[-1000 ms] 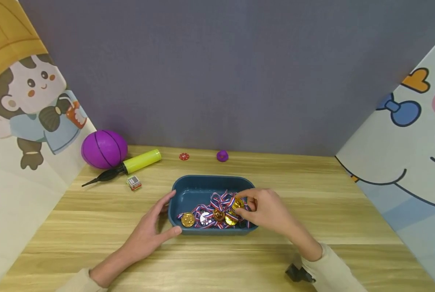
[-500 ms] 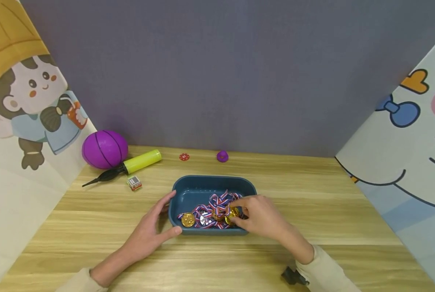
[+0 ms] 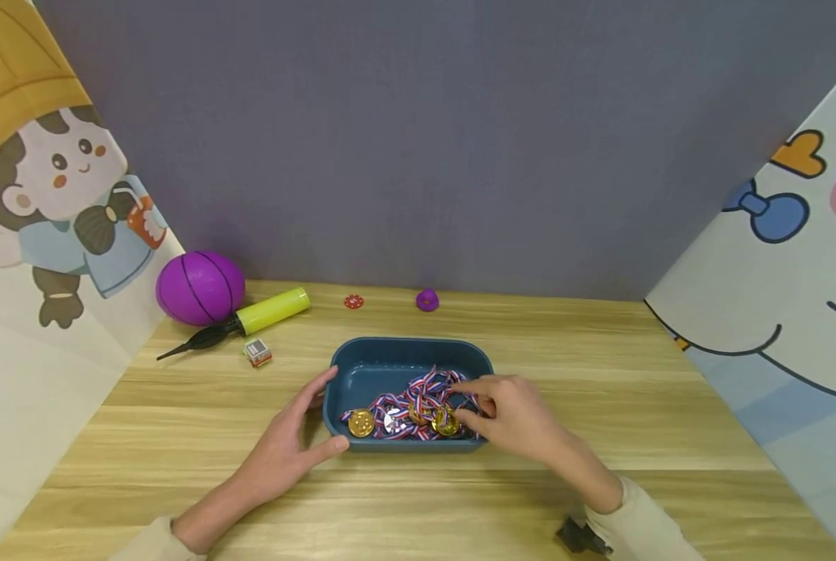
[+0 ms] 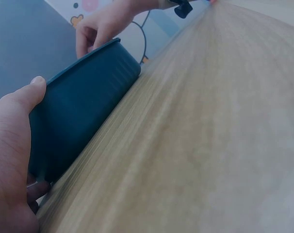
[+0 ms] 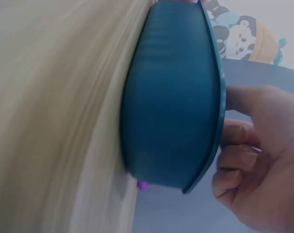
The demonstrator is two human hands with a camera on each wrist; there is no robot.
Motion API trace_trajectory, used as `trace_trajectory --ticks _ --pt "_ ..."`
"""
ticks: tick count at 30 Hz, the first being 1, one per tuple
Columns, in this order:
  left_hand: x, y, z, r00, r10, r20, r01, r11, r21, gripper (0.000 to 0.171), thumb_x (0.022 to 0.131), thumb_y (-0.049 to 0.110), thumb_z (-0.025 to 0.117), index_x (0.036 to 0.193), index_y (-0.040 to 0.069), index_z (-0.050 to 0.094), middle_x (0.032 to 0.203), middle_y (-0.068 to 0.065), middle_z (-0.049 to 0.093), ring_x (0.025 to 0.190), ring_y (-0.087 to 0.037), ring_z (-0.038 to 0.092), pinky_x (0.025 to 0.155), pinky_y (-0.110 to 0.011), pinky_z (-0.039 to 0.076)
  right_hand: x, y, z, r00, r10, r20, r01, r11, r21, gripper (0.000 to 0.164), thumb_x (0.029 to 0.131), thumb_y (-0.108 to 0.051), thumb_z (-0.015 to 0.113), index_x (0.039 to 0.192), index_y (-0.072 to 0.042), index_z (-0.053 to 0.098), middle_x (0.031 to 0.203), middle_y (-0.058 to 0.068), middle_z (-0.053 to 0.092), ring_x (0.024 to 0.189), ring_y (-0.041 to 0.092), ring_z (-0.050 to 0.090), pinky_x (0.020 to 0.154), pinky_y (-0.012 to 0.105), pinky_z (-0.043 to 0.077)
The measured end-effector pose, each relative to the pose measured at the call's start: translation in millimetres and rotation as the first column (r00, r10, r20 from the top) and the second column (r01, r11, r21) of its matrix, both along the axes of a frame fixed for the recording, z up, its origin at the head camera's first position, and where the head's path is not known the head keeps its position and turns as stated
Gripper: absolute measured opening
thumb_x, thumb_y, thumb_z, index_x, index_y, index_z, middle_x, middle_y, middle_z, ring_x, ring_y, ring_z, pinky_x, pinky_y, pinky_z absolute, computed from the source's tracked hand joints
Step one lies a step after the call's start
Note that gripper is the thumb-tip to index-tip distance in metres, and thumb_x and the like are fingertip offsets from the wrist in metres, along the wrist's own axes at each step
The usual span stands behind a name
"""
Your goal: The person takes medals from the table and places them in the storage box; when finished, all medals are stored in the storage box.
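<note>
A dark blue plastic tub (image 3: 410,446) sits on the wooden table. In its front and right part lie several medals on red, white and blue ribbons (image 3: 428,389): a gold medal (image 3: 361,423) at the left, a silver one (image 3: 394,421) and a shiny gold one (image 3: 446,421). My left hand (image 3: 284,444) holds the tub's left end, thumb at the front corner of the rim. Over the right end hovers my right hand (image 3: 512,413), index finger and thumb apart beside the shiny gold medal, the other fingers loosely curled. In the right wrist view, the tub's wall (image 5: 171,97) hides its fingertips.
At the back left are a purple ball (image 3: 200,287), a yellow and black hand pump (image 3: 273,310) and a small box-like item (image 3: 257,352). A red chip (image 3: 354,301) and a purple ring-like piece (image 3: 428,300) lie near the grey back wall (image 3: 418,156).
My right hand first had a gold medal at its fingertips, moved left over the pile, then drew back right. A shiny gold medal now lies beside its thumb. The left hand stays put.
</note>
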State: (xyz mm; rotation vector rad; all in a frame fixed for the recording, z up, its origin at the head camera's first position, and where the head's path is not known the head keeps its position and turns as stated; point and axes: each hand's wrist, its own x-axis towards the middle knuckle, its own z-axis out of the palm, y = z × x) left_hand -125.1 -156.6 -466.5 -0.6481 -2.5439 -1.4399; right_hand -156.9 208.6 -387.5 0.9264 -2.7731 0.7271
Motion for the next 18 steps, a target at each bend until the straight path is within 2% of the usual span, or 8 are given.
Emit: trace_trajectory --ticks 5,13,18 --pt "1.0 -0.7 -0.2 1.000 0.002 0.004 -0.002 1.000 0.001 0.100 0.095 0.028 0.089 0.176 0.025 0.030 0.160 -0.016 0.059 0.140 -0.035 0.063 0.119 -0.072 0.043 0.7 13.0 -6.4 0.997 -0.056 -0.045 0.051 0.991 -0.120 0.030 0.096 -0.012 0.089 0.123 -0.002 0.084 0.059 -0.021 0.031 0.054 -0.005 0.024 0.063 0.022 0.044" --pt "1.7 -0.6 -1.6 1.000 0.004 0.013 -0.004 1.000 0.013 0.099 0.096 0.029 0.088 0.176 0.028 0.030 0.164 -0.018 0.054 0.140 -0.040 0.062 0.119 -0.076 0.041 0.5 36.5 -13.4 0.986 -0.124 -0.112 0.096 0.968 -0.231 0.028 0.094 -0.002 0.087 0.122 -0.001 0.083 0.071 -0.016 0.048 0.060 -0.002 0.038 0.055 0.022 0.041" --pt "2.3 -2.0 0.4 1.000 0.006 -0.018 -0.005 0.999 0.044 0.086 0.104 0.019 0.076 0.177 0.023 0.030 0.169 -0.020 0.049 0.137 -0.041 0.065 0.116 -0.077 0.043 2.0 50.2 -18.4 0.976 -0.191 -0.102 0.160 0.954 -0.254 0.027 0.096 0.005 0.081 0.122 -0.002 0.083 0.075 -0.012 0.053 0.063 0.000 0.041 0.053 0.022 0.040"
